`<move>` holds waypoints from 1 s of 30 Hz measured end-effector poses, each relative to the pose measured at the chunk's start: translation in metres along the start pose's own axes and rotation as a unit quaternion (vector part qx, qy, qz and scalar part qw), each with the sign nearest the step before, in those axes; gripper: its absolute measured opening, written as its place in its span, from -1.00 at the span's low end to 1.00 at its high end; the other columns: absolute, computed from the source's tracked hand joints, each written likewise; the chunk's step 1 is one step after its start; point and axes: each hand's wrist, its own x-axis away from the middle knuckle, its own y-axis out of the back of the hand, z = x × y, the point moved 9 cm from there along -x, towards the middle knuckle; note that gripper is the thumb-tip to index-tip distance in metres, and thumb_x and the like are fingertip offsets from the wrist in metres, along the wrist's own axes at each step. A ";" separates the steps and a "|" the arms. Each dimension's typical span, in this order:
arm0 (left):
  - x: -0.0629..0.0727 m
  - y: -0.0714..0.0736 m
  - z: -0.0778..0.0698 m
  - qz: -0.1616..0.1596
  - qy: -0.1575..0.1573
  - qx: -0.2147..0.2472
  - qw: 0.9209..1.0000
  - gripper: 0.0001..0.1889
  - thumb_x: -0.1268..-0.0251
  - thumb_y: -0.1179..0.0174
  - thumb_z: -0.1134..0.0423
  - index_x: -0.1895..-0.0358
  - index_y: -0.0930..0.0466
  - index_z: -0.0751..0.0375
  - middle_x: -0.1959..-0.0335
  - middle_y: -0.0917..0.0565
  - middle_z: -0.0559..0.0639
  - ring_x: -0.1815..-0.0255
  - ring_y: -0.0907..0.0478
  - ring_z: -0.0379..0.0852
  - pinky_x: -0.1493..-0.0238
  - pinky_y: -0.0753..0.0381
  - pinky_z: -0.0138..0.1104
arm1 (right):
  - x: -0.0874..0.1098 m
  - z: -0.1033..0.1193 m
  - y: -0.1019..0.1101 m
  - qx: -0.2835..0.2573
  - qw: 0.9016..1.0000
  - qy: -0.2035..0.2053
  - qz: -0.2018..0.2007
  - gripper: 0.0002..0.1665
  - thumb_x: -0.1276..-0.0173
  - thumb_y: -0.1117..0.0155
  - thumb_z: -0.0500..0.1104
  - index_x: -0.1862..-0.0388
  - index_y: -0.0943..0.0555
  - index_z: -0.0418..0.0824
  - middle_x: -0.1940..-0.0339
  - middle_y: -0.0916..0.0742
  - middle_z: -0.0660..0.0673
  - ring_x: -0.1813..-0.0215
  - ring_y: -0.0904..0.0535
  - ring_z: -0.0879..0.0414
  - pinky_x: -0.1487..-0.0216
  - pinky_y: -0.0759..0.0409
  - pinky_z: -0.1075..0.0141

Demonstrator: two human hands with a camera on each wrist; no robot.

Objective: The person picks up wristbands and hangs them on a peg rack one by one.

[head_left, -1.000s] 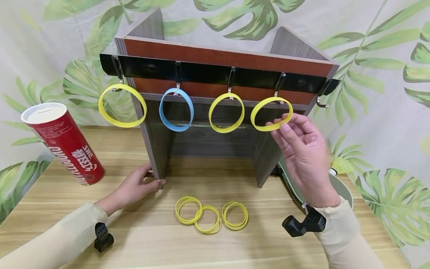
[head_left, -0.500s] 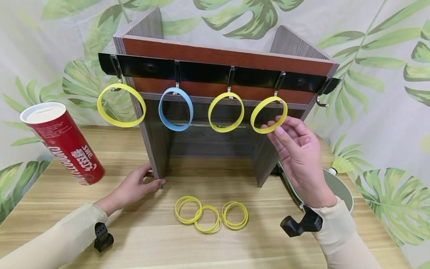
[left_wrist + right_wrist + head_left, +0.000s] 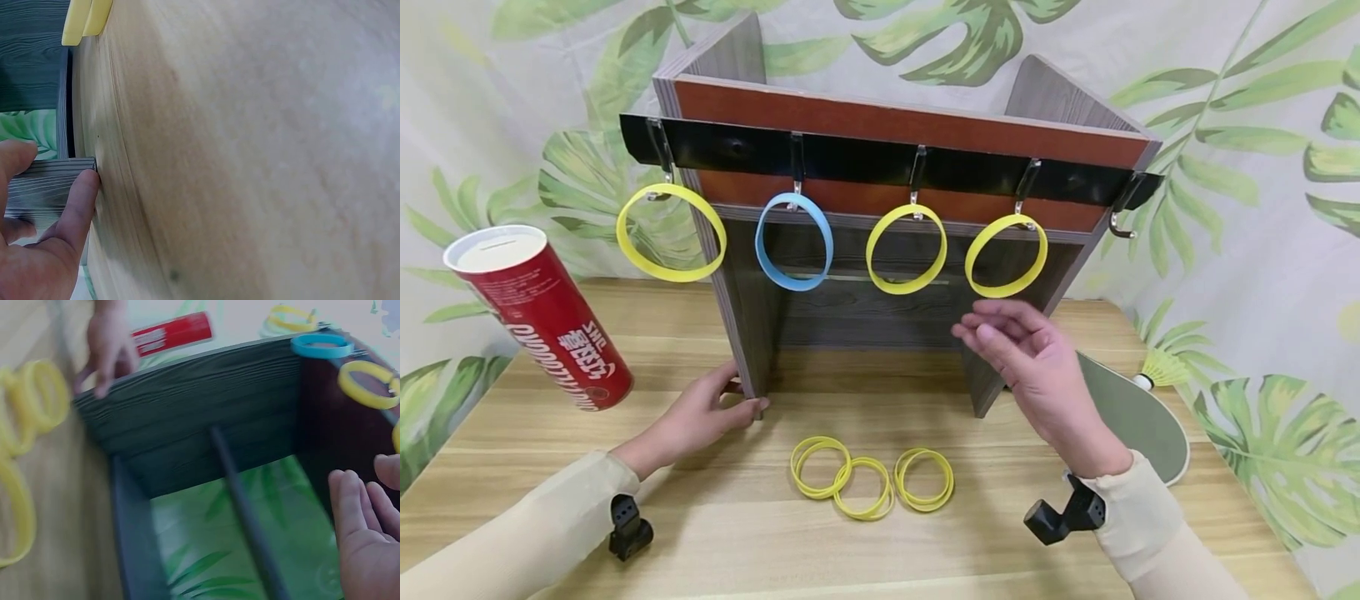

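Note:
A grey wood-grain stand [image 3: 756,333] carries a black hook rail [image 3: 857,162]. From its hooks hang a blue wristband-like ring [image 3: 797,285] and three yellow rings, the rightmost yellow ring [image 3: 1000,292] among them. My right hand [image 3: 1041,375] is just below that ring, apart from it, fingers loosely bent and holding nothing. My left hand [image 3: 700,412] grips the foot of the stand's left side panel; in the left wrist view its fingers lie on both sides of the panel edge [image 3: 50,187]. Several more yellow rings [image 3: 927,505] lie on the table in front.
A red cardboard can [image 3: 561,333] stands to the left. Right of the stand, a grey-green rounded object [image 3: 1138,417] lies partly behind my right arm, beside a yellow shuttlecock [image 3: 1161,371]. The rail's far-right hook [image 3: 1122,225] is bare. A leaf-patterned cloth hangs behind.
My right hand has let go of the rightmost yellow ring and moved down from it. The ring now hangs freely on its hook. The left hand keeps its hold on the stand.

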 end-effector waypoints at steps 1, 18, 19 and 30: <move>0.000 0.000 0.000 0.000 0.000 -0.003 1.000 -0.44 -0.46 -0.31 0.30 -0.44 -0.39 0.36 -0.24 -0.67 0.33 -0.15 -0.67 0.18 0.02 -0.67 -0.38 | 0.001 -0.008 0.000 0.026 1.000 -0.016 0.007 -0.73 -0.55 -0.19 -0.40 -0.17 -0.59 -0.28 0.01 -0.79 -0.02 -0.09 -0.80 0.12 -0.25 -0.69 0.28; 0.002 0.001 0.001 0.000 0.005 -0.016 1.000 -0.41 -0.47 -0.29 0.28 -0.47 -0.36 0.36 -0.32 -0.62 0.33 -0.19 -0.67 0.18 -0.19 -0.66 -0.10 | 0.031 -0.106 0.003 0.356 0.910 -0.105 0.183 -0.74 -0.46 -0.36 -0.23 -0.01 -0.71 -0.37 0.12 -0.82 -0.23 0.10 -0.68 0.26 0.05 -0.69 0.40; 0.002 0.001 0.002 0.001 0.008 -0.016 1.000 -0.41 -0.47 -0.29 0.28 -0.48 -0.36 0.35 -0.33 -0.62 0.33 -0.20 -0.67 0.19 -0.20 -0.66 -0.06 | 0.033 -0.109 0.003 0.366 0.904 -0.103 0.195 -0.76 -0.46 -0.36 -0.23 0.01 -0.72 -0.37 0.14 -0.82 -0.19 0.11 -0.66 0.28 0.06 -0.68 0.40; 0.002 0.001 -0.002 -0.001 0.002 -0.007 1.000 -0.41 -0.47 -0.30 0.29 -0.47 -0.37 0.37 -0.30 -0.64 0.34 -0.20 -0.67 0.19 -0.14 -0.68 -0.12 | 0.047 -0.132 -0.006 0.368 0.883 -0.136 0.258 -0.79 -0.43 -0.36 -0.29 0.04 -0.70 -0.40 0.21 -0.78 -0.16 0.16 -0.59 0.36 0.12 -0.63 0.45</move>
